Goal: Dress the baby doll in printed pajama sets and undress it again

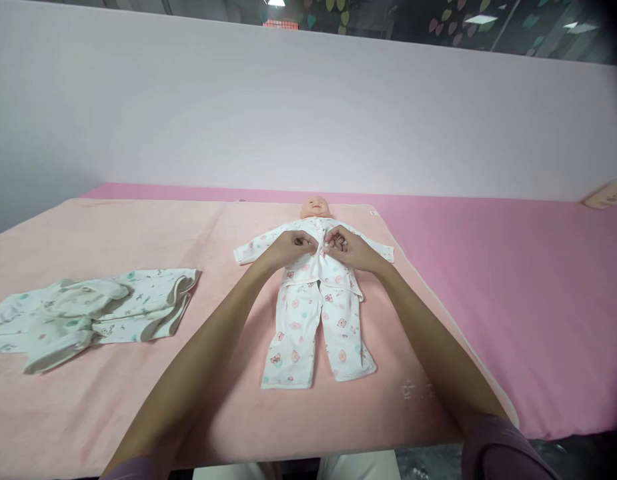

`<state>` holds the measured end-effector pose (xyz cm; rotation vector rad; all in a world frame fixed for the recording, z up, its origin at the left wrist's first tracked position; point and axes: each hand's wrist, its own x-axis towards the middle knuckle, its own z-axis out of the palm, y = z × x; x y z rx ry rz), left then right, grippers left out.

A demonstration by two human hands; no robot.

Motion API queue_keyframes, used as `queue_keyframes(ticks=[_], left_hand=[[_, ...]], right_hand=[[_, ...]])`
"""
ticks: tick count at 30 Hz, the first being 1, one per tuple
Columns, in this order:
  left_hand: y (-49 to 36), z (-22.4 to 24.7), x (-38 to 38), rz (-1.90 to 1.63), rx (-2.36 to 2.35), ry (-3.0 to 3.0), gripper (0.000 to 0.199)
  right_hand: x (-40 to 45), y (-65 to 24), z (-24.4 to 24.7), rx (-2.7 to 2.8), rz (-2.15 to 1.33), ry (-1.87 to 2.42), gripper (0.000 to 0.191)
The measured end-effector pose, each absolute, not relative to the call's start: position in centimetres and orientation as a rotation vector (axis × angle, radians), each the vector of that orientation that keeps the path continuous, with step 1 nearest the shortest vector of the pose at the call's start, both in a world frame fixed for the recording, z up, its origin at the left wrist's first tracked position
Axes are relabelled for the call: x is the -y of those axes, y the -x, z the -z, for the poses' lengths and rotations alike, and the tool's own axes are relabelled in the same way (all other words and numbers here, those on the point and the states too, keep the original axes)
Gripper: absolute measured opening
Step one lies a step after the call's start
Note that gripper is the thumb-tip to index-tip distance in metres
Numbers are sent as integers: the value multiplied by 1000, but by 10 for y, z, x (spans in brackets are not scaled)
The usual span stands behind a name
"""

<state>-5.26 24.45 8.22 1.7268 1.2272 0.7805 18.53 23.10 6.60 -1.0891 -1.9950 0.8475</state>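
A baby doll (315,207) lies on its back, its head toward the wall, dressed in a white printed top (301,272) and matching trousers (295,327). Both sleeves are spread out to the sides. At the front opening of the top, my left hand (294,247) pinches the fabric from the left with curled fingers. My right hand (349,247) pinches the other edge of the opening, close beside it. The small fastening between the fingertips is too small to make out.
Folded white printed baby clothes (108,310) lie to the left on a peach blanket (228,413). A pink mat (488,267) extends at the right under the blanket. Behind stands a white wall (308,113). A beige object (607,195) sits at the far right edge.
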Motion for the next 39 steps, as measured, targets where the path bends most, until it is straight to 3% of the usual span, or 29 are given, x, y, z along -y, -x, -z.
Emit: queue_keyframes(ticks=[16, 28, 39], left_hand=[[61, -82, -253, -632, -1185, -1804, 17], [58, -79, -252, -682, -1182, -1632, 19], [41, -78, -239, -796, -1254, -1647, 22]], right_hand=[[-236, -177, -52, 1810, -826, 1077, 25], [-226, -168, -59, 1980, -475, 1101, 11], [-231, -167, -47, 1830, -689, 1102, 26]])
